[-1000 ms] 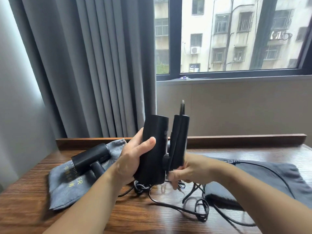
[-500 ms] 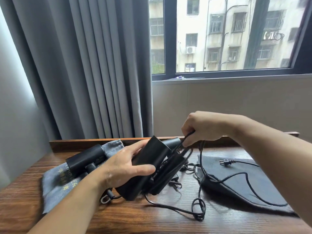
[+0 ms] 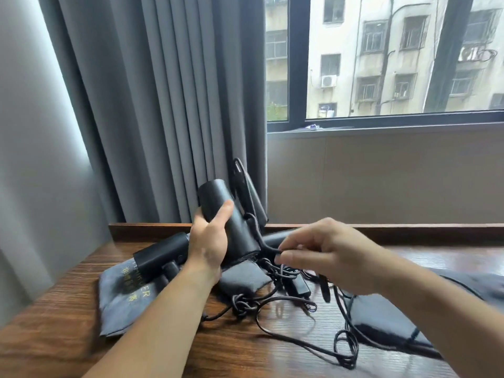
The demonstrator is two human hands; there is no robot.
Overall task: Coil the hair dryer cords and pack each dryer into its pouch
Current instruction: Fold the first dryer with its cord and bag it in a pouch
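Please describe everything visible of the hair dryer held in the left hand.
The hair dryer is matte black, apparently plastic: a smooth cylindrical barrel with a folded handle behind it. It is held above the table, tilted, top leaning left. The left hand grips the barrel; its cord runs down to the right hand, which pinches it.

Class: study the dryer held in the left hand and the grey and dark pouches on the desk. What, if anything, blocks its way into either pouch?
The second dryer lies on the grey pouch. The loose cord, pinched by the right hand, trails across the dark pouch. The held dryer has no clear way into either.
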